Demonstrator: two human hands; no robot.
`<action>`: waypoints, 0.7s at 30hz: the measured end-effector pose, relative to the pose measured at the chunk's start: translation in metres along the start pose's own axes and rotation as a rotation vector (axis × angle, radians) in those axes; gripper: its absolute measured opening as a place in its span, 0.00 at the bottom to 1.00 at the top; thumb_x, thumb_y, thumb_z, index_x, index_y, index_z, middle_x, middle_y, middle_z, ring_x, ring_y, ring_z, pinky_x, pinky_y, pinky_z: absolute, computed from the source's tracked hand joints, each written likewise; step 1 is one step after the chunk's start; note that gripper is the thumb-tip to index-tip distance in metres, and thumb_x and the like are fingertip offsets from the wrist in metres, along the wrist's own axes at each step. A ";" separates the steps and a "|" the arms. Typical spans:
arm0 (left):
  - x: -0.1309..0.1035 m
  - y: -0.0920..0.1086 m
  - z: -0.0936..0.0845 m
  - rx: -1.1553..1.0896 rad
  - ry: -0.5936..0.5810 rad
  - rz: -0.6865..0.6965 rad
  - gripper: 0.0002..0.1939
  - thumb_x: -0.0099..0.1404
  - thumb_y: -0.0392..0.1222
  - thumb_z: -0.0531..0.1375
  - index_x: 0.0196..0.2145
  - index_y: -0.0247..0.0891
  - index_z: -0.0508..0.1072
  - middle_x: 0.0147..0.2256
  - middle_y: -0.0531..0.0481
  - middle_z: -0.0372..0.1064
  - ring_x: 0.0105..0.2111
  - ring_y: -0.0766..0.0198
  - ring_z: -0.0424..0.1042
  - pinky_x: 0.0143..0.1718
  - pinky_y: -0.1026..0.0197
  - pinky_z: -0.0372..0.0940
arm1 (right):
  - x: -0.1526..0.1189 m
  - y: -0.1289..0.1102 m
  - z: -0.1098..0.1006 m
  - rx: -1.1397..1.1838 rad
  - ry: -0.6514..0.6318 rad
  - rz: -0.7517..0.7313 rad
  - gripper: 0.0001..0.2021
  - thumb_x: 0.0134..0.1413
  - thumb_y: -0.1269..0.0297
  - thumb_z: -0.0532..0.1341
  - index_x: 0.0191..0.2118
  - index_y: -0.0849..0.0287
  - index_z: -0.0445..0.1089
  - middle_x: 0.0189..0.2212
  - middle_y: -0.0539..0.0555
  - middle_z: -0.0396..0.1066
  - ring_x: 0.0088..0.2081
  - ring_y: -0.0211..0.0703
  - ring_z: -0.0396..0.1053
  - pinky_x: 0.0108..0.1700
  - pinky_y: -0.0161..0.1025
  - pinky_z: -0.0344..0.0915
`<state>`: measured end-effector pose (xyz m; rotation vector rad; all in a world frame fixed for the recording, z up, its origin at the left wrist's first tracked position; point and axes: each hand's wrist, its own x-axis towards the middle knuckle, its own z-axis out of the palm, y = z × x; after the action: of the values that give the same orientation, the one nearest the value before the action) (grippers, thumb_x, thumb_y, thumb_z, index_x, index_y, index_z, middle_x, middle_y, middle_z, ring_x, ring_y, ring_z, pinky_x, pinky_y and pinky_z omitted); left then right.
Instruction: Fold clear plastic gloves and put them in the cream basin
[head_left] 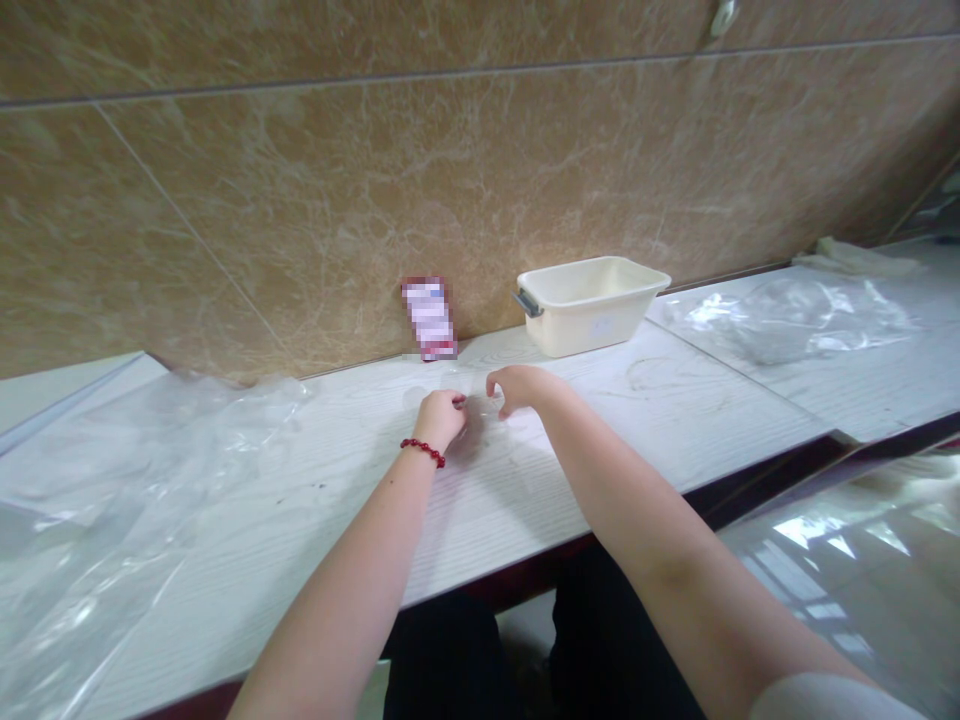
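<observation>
Both hands work close together over the white wood-grain table. My left hand, with a red bead bracelet at the wrist, is closed in a pinch; what sits between its fingertips is too small to make out. To its right, my right hand curves thumb and forefinger around a small clear plastic piece, whose shape is hard to see against the tabletop. Beside the left hand, a faint clear round piece lies on the table. Behind the hands, a phone with a blurred screen leans against the wall.
A cream plastic tub with a grey handle stands at the back right. Clear plastic bags lie on the left side, and another clear bag lies at the far right. The marbled wall bounds the back; the table's front edge runs above my legs.
</observation>
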<state>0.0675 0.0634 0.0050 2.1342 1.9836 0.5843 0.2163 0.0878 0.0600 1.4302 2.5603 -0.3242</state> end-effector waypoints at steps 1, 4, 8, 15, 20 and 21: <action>0.000 0.000 0.001 0.003 -0.001 0.002 0.16 0.50 0.34 0.52 0.36 0.35 0.72 0.36 0.45 0.70 0.38 0.60 0.68 0.41 0.63 0.60 | 0.000 0.000 0.000 0.003 -0.001 -0.013 0.26 0.32 0.63 0.65 0.44 0.57 0.64 0.39 0.54 0.67 0.40 0.45 0.64 0.37 0.35 0.59; 0.001 -0.002 0.003 0.017 -0.001 0.009 0.16 0.50 0.34 0.52 0.36 0.35 0.72 0.36 0.44 0.70 0.37 0.59 0.68 0.40 0.63 0.60 | 0.001 0.001 0.000 0.010 -0.019 -0.039 0.24 0.32 0.64 0.65 0.43 0.55 0.65 0.39 0.53 0.67 0.40 0.45 0.65 0.37 0.35 0.59; 0.000 -0.002 -0.001 0.047 0.004 0.020 0.15 0.51 0.35 0.52 0.37 0.34 0.72 0.36 0.42 0.70 0.39 0.58 0.67 0.42 0.62 0.58 | 0.002 0.002 0.000 0.023 -0.037 -0.041 0.23 0.31 0.64 0.66 0.41 0.54 0.68 0.40 0.52 0.67 0.40 0.45 0.65 0.38 0.35 0.59; -0.025 0.019 -0.008 0.280 -0.127 0.331 0.25 0.58 0.50 0.47 0.50 0.35 0.60 0.53 0.41 0.51 0.53 0.53 0.48 0.52 0.51 0.44 | 0.006 0.004 0.002 -0.007 -0.056 -0.037 0.25 0.30 0.62 0.65 0.42 0.52 0.67 0.39 0.50 0.68 0.39 0.44 0.65 0.39 0.34 0.58; -0.040 0.026 -0.004 0.310 -0.355 0.304 0.37 0.55 0.64 0.37 0.56 0.39 0.48 0.56 0.38 0.41 0.55 0.47 0.40 0.50 0.42 0.38 | 0.011 0.015 0.009 0.061 -0.036 -0.071 0.27 0.28 0.60 0.66 0.42 0.53 0.66 0.39 0.50 0.68 0.38 0.41 0.65 0.38 0.32 0.58; -0.041 0.025 -0.005 0.306 -0.375 0.281 0.38 0.53 0.65 0.36 0.56 0.41 0.46 0.57 0.38 0.40 0.55 0.46 0.39 0.50 0.41 0.38 | 0.012 0.017 0.009 0.078 -0.039 -0.074 0.27 0.27 0.59 0.66 0.42 0.53 0.66 0.38 0.50 0.68 0.36 0.41 0.66 0.37 0.32 0.58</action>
<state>0.0869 0.0199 0.0123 2.4957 1.6663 -0.0992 0.2255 0.1037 0.0461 1.3422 2.6001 -0.4635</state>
